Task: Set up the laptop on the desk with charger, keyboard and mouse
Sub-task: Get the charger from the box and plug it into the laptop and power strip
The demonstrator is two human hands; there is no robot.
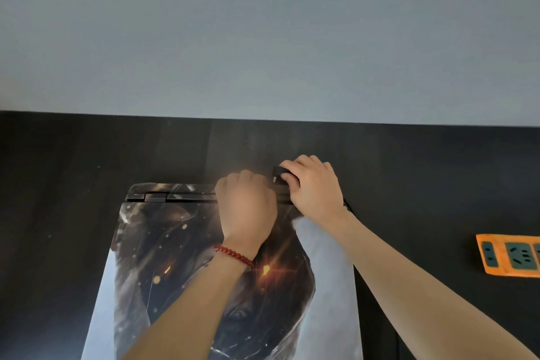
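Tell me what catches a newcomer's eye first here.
The closed laptop with its dark picture skin fills the bottom middle of the black desk. At its back edge, the right hand grips a small black plug, with the curled left hand beside it. An orange power strip lies at the right edge.

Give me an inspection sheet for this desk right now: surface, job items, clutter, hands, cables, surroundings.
Surface: dark desk, pushed against a wall.
Job's things: closed laptop with a printed skin on its lid, hinge edge facing the wall; small black plug held at the laptop's rear edge; keyboard and mouse not seen.
Clutter: nothing seen.
Hands: left hand curled at the laptop's rear edge, red bead bracelet on the wrist; whether it grips anything is hidden. Right hand grips the plug.
Cables: nothing seen; orange power strip lies at the right edge.
Surroundings: plain grey wall.
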